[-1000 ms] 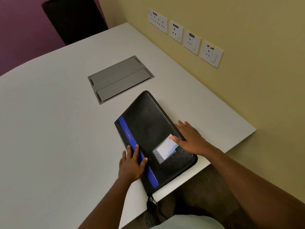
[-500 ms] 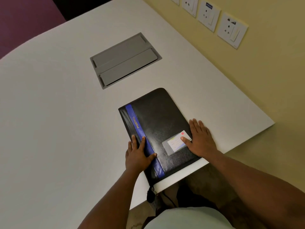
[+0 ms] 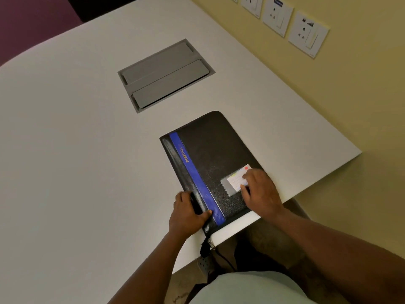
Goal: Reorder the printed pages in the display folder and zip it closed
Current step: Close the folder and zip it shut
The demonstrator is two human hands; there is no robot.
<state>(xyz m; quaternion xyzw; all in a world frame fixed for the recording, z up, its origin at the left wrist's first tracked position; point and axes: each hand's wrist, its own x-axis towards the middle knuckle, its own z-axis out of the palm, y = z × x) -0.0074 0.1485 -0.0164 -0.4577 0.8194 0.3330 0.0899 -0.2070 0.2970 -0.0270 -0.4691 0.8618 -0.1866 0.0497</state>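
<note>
The black display folder point(image 3: 210, 154) with a blue stripe lies closed and flat near the front edge of the white table point(image 3: 65, 172). My left hand point(image 3: 186, 213) grips its left spine edge close to the near corner, thumb on top of the cover. Over the folder's near right side rests my right hand point(image 3: 263, 194), with bent fingertips touching the clear card pocket point(image 3: 232, 183). A zipper pull point(image 3: 207, 246) hangs from the folder's near corner over the table edge. No pages show.
A grey cable hatch point(image 3: 164, 75) is set flush in the table behind the folder. Wall sockets point(image 3: 306, 34) line the yellow wall on the right. The table's right edge runs close to the folder's right side.
My left hand slid off the blue stripe and now grips the spine edge. My right hand's fingers have bent and moved onto the card pocket. The folder stays closed.
</note>
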